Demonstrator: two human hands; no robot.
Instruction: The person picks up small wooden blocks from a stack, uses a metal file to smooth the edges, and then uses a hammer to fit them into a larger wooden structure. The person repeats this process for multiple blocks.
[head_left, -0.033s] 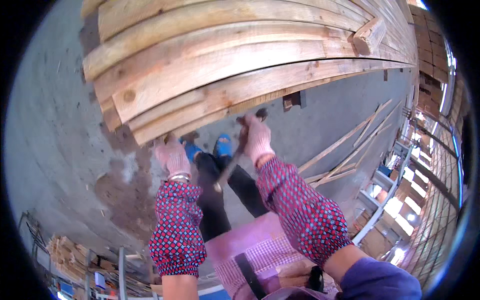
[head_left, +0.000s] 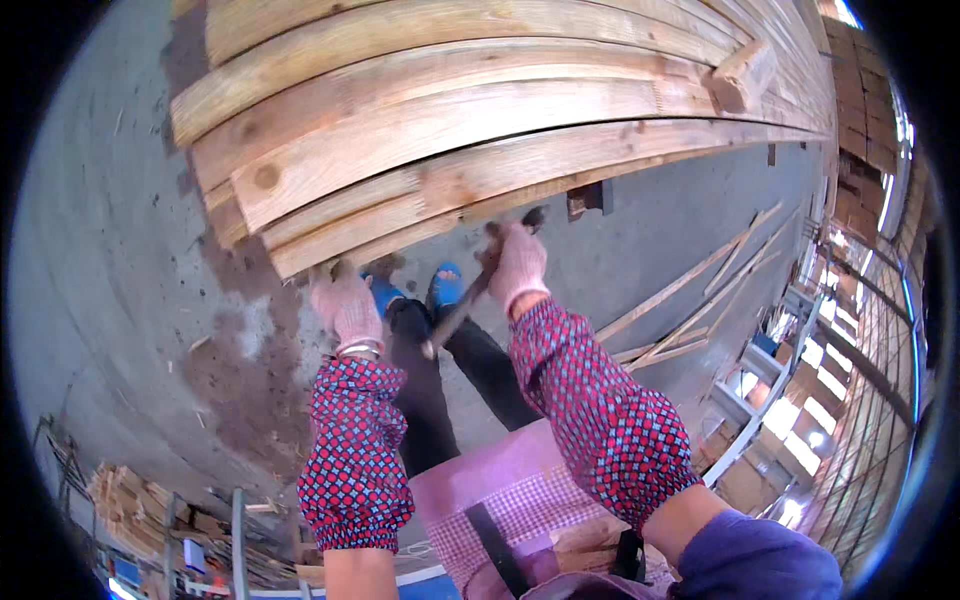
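Observation:
Both of my hands wear pink knit gloves. My left hand [head_left: 345, 308] is at the left end of the nearest wooden board [head_left: 350, 240], its fingers curled at the lower edge and partly hidden. My right hand [head_left: 520, 262] is closed around a long, thin brown tool [head_left: 458, 322]. The tool slants down toward my legs to a pale tip, and a dark end shows beyond my fingers. Its kind is too blurred to tell. My right hand is just below the board's edge, apart from my left.
Several long boards [head_left: 420, 110] are stacked ahead, with a short wood block [head_left: 742, 78] on top. Thin wood strips [head_left: 690, 290] lie on the concrete floor at right. My blue sandals [head_left: 447, 287] stand below the stack. A metal frame [head_left: 755, 400] is at lower right.
The tool's pale tip has swung slightly left and up. My hands have barely moved, and the view has shifted a little against the boards.

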